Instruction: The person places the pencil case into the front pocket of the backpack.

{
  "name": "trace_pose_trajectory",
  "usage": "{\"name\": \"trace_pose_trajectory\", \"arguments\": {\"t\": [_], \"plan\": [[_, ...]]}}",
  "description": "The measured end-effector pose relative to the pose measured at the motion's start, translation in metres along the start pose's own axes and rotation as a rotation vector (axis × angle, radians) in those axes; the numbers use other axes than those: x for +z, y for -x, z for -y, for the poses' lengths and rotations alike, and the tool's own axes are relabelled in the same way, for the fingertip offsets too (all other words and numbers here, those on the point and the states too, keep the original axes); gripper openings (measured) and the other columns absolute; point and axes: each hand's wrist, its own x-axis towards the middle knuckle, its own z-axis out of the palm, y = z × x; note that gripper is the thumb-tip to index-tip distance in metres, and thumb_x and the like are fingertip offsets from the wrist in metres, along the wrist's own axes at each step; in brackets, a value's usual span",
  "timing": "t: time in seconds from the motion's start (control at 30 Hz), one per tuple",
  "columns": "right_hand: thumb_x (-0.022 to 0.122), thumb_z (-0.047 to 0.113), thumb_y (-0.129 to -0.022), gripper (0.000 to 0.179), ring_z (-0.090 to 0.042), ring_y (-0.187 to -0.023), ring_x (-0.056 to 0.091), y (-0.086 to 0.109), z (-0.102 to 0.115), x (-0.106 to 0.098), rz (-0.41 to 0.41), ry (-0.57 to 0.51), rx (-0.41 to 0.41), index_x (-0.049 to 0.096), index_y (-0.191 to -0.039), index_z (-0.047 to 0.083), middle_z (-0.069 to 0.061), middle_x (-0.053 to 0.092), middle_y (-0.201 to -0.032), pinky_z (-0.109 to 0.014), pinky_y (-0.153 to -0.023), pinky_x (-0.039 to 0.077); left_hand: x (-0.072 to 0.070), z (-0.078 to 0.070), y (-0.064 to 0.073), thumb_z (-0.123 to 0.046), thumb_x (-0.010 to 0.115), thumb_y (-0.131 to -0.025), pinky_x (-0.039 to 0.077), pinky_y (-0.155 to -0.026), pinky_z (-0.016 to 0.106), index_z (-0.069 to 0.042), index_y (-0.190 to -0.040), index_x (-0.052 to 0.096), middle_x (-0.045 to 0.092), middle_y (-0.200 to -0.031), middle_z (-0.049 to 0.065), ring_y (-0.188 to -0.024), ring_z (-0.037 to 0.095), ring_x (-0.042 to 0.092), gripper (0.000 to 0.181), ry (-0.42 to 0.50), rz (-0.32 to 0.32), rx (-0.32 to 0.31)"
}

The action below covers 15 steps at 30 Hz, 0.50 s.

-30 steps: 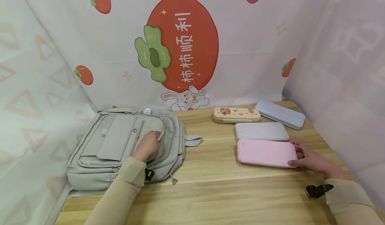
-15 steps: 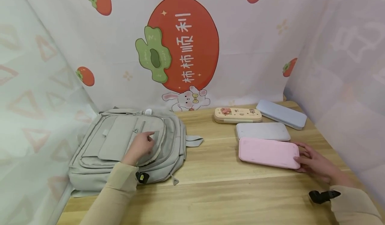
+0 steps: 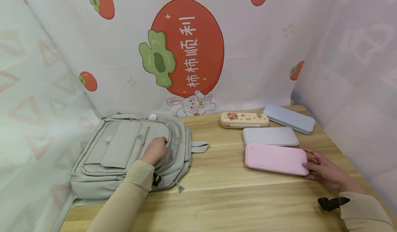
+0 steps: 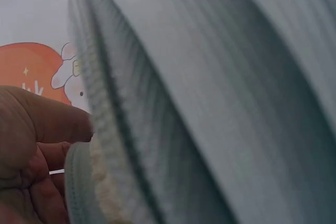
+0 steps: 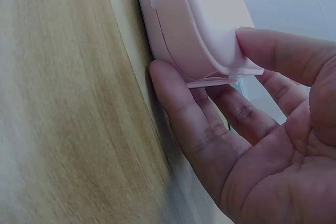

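A grey backpack [image 3: 121,146] lies flat on the table's left side. At the curved edge of its front pocket, my left hand [image 3: 156,150] pinches the fabric; the left wrist view shows thumb and fingers at the zippered rim [image 4: 105,145]. My right hand [image 3: 322,168] grips the right end of a pink pencil case [image 3: 276,159], thumb on its lid and fingers around the end and lower side [image 5: 184,40]. Directly behind the pink case is a white pencil case [image 3: 270,136].
A cream pencil case [image 3: 244,119] with printed pictures and a light blue pencil case [image 3: 289,118] lie at the back right of the wooden table [image 3: 223,197]. A strap loop [image 3: 200,146] sticks out from the backpack's right side. Printed cloth [image 3: 257,53] hangs behind.
My left hand came off the pocket edge half a second ago, moved left, and now pinches that edge again. The right hand and pink pencil case shifted slightly right, keeping contact.
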Motion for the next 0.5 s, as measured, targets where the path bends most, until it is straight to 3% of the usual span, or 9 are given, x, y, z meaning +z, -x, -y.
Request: {"name": "trace_pose_trajectory", "arguments": {"t": [0.1, 0.17, 0.27, 0.33, 0.5], "plan": [[0.052, 0.0, -0.107, 0.053, -0.015, -0.095, 0.069, 0.0, 0.0, 0.0, -0.022, 0.0, 0.004, 0.051, -0.124, 0.051, 0.015, 0.058, -0.113, -0.038, -0.077, 0.061, -0.004, 0.004, 0.002, 0.012, 0.047, -0.088, 0.055, -0.087, 0.047, 0.014, -0.129, 0.062, 0.066, -0.122, 0.031, -0.1, 0.04, 0.067, 0.043, 0.039, -0.013, 0.013], [0.052, 0.0, -0.107, 0.053, -0.015, -0.095, 0.069, -0.001, 0.0, -0.001, -0.031, -0.006, 0.003, 0.051, -0.125, 0.05, 0.017, 0.059, -0.113, -0.038, -0.076, 0.061, -0.009, 0.006, 0.004, 0.011, 0.046, -0.089, 0.053, -0.075, 0.04, 0.013, -0.133, 0.061, 0.068, -0.116, 0.028, -0.082, 0.033, 0.065, 0.046, 0.065, -0.028, 0.013], [0.051, 0.0, -0.108, 0.052, -0.017, -0.094, 0.069, -0.001, 0.001, -0.001, -0.035, -0.027, 0.007, 0.052, -0.124, 0.049, 0.018, 0.06, -0.112, -0.038, -0.075, 0.061, -0.019, 0.011, 0.007, 0.007, 0.046, -0.093, 0.041, -0.059, 0.033, 0.012, -0.138, 0.058, 0.07, -0.102, 0.022, -0.06, 0.021, 0.046, 0.047, 0.14, -0.034, 0.003], [0.05, 0.0, -0.108, 0.051, -0.016, -0.094, 0.069, -0.001, 0.001, 0.0, -0.034, -0.033, 0.011, 0.052, -0.124, 0.049, 0.017, 0.06, -0.112, -0.038, -0.076, 0.061, -0.025, 0.015, 0.009, 0.003, 0.047, -0.096, 0.039, -0.055, 0.03, 0.011, -0.14, 0.056, 0.068, -0.095, 0.018, -0.056, 0.015, 0.043, 0.046, 0.183, -0.038, -0.01], [0.049, 0.002, -0.109, 0.05, -0.015, -0.096, 0.068, 0.001, -0.002, 0.003, -0.037, -0.037, 0.02, 0.049, -0.126, 0.049, 0.018, 0.059, -0.112, -0.038, -0.078, 0.061, -0.039, 0.026, 0.018, -0.001, 0.049, -0.099, 0.049, -0.052, 0.031, 0.011, -0.144, 0.052, 0.065, -0.099, 0.019, -0.056, 0.014, 0.054, 0.046, 0.35, -0.061, -0.056]]}}
